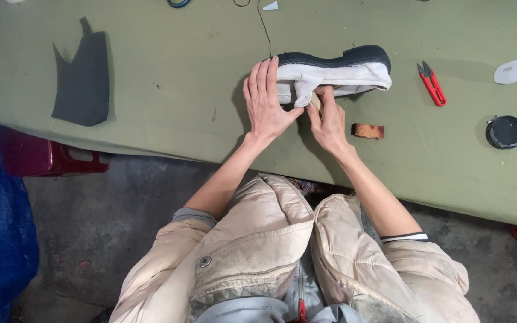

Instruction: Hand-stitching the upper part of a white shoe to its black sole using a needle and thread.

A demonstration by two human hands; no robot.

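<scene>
The shoe (330, 73) lies on its side on the desk (175, 78), long axis running left to right, toe away to your right. Your left hand (264, 101) presses flat on its heel end with fingers together, while your right hand (328, 119), just below, pinches the white upper's edge.

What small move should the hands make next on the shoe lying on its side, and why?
Probably press the loose white flap down against the shoe with the right hand. The left hand already lies flat on the heel end, steadying it, while the right hand's fingertips pinch the flap, which stands out from the upper.
</scene>
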